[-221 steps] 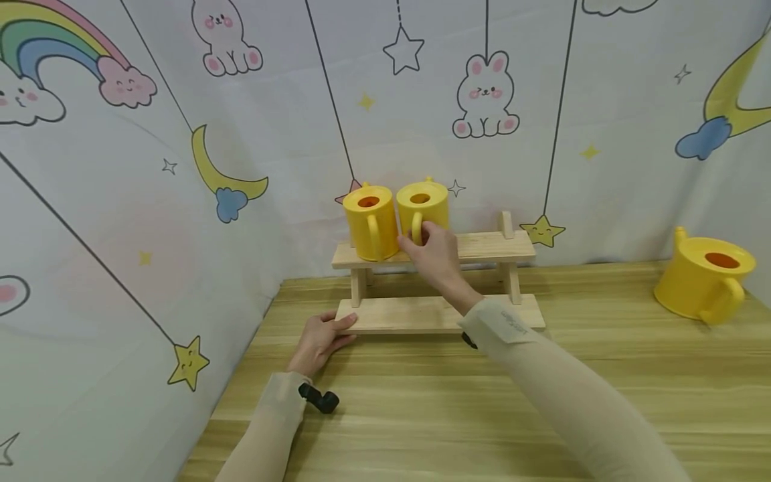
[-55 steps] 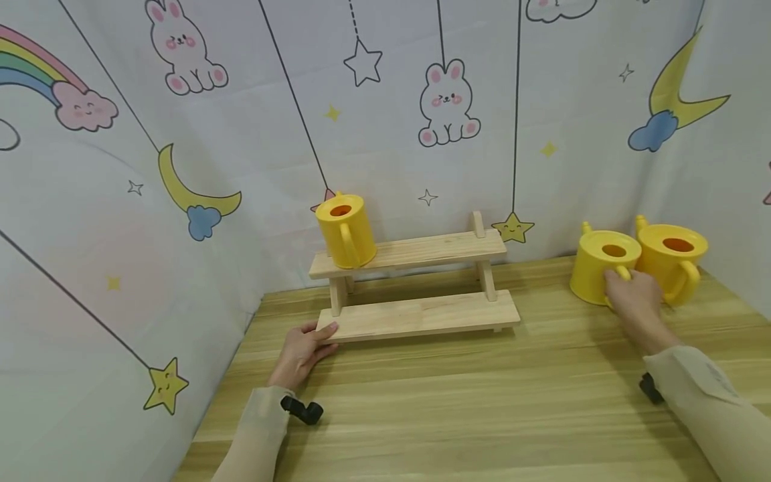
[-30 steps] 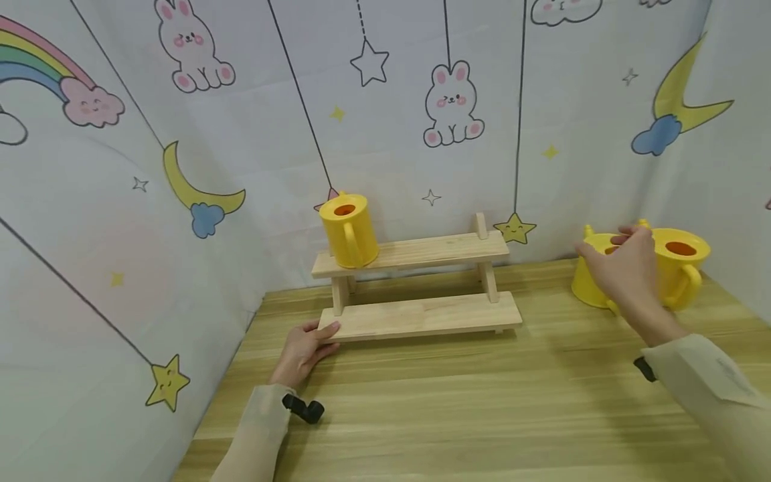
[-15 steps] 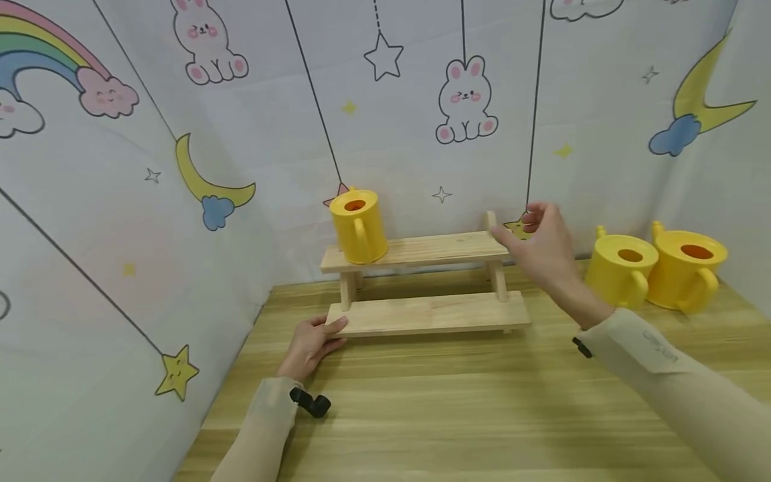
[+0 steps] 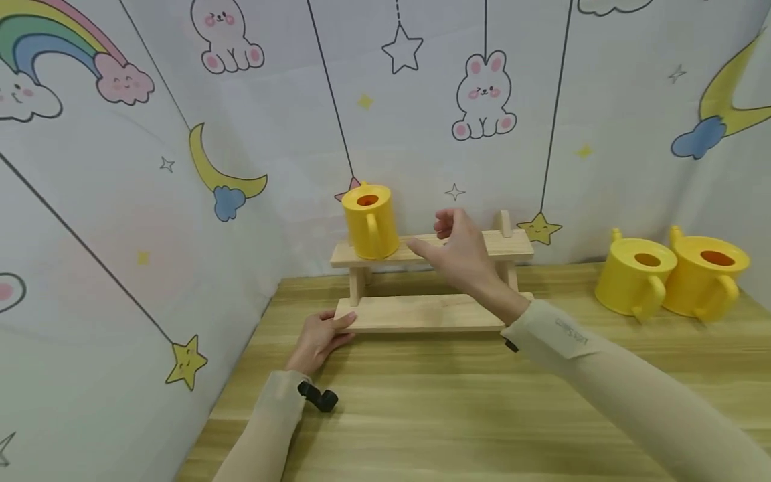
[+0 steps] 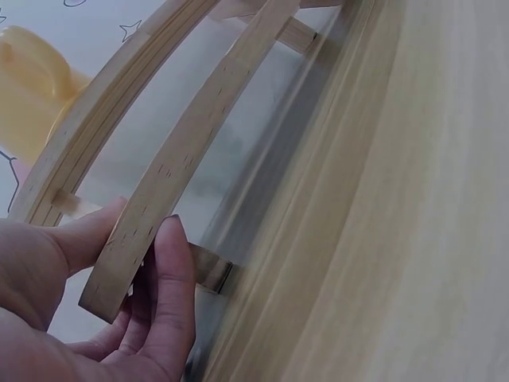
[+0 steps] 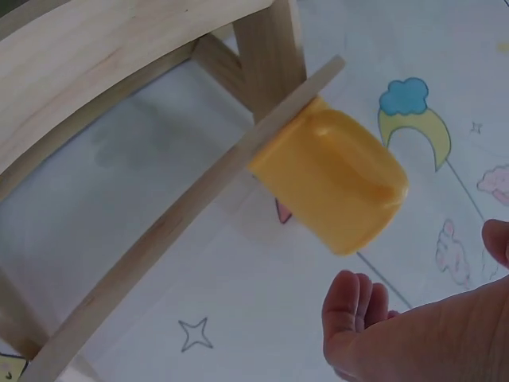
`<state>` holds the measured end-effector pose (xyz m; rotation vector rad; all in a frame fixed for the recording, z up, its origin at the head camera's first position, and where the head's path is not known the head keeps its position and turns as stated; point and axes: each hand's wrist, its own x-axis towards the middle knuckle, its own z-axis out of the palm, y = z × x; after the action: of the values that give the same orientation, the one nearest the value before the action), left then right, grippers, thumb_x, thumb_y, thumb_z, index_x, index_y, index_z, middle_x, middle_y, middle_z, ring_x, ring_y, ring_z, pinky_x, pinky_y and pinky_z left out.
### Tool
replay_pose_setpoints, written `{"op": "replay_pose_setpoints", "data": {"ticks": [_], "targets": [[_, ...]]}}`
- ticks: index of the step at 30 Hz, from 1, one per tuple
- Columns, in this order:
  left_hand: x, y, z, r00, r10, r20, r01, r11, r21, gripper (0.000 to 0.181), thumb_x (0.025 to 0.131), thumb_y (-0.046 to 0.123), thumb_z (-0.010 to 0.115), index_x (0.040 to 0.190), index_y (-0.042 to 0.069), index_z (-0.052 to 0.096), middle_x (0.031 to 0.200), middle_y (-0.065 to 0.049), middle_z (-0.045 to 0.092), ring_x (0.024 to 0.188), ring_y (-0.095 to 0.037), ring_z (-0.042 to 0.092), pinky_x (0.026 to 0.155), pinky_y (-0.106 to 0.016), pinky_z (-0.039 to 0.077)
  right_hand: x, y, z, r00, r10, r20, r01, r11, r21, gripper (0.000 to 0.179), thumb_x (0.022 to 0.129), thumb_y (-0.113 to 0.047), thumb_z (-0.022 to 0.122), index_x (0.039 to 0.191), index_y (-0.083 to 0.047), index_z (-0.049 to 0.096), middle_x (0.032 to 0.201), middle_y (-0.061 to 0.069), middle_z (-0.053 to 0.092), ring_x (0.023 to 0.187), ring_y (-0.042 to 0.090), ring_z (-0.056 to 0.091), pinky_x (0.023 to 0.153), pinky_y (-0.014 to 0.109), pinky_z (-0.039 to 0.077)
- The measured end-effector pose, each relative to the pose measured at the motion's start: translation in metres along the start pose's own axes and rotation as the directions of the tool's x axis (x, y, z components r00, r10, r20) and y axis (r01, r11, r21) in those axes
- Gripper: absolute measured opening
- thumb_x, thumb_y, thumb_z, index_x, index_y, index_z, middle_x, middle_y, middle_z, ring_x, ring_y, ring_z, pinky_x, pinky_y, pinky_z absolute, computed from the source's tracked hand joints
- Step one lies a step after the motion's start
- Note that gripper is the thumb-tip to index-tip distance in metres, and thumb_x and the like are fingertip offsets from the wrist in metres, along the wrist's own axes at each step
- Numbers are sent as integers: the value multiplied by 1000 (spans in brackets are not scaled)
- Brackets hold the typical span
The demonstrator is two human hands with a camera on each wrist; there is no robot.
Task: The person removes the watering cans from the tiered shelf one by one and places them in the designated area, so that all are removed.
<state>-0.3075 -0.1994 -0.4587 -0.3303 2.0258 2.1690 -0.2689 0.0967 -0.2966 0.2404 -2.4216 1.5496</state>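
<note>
A two-tier wooden shelf [image 5: 409, 313] stands against the printed cloth. On the left end of its upper board sits a yellow watering can [image 5: 358, 231], handle towards me. My left hand [image 5: 316, 340] grips the left end of the lower board, thumb above and fingers beneath, as the left wrist view shows. Just right of that can, my right hand [image 5: 462, 258] is in the air before the upper board. Its thumb and loosely bent fingers are apart, with nothing between them. In the right wrist view a gap separates the hand [image 7: 413, 338] from the can [image 7: 330, 179].
Two more yellow watering cans, a nearer-left one [image 5: 623, 284] and a right one [image 5: 695, 288], stand side by side on the wood-grain table [image 5: 421, 408] at the right. The printed cloth [image 5: 289, 100] rises behind the shelf and along the left side.
The second watering can went from the upper board to the table at right, beside the other, and my right hand let go. That hand has come back left to the shelf; my left stays.
</note>
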Motion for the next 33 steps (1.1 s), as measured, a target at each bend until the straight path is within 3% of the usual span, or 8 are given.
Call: {"op": "replay_pose_setpoints", "data": {"ticks": [8,17,33], "targets": [[-1,4,2,1000,9,-7,-9,1000,-5,59,102,6,77,152,-14,50,121,-18,70,90,-12,75,75,-21,68,18,-10,42,998,-3,60,-1,998,56,69,94,-33,85,145,0,51,137,17,60,132,38,57,116,50,54],[-2,2,2,1000,20,-16,-20,1000,-10,56,102,7,78,148,-13,54,110,-11,73,85,-10,76,75,-21,68,35,-12,78,998,21,59,-24,998,52,64,95,-32,85,140,0,53,137,17,61,127,33,58,114,48,57],[-5,3,3,1000,13,-27,-13,1000,-21,53,103,7,77,147,-12,56,107,-9,73,86,-11,76,73,-20,68,50,-9,101,998,56,31,-57,997,56,47,99,-27,82,132,1,64,129,18,71,117,33,69,105,48,64]]}}
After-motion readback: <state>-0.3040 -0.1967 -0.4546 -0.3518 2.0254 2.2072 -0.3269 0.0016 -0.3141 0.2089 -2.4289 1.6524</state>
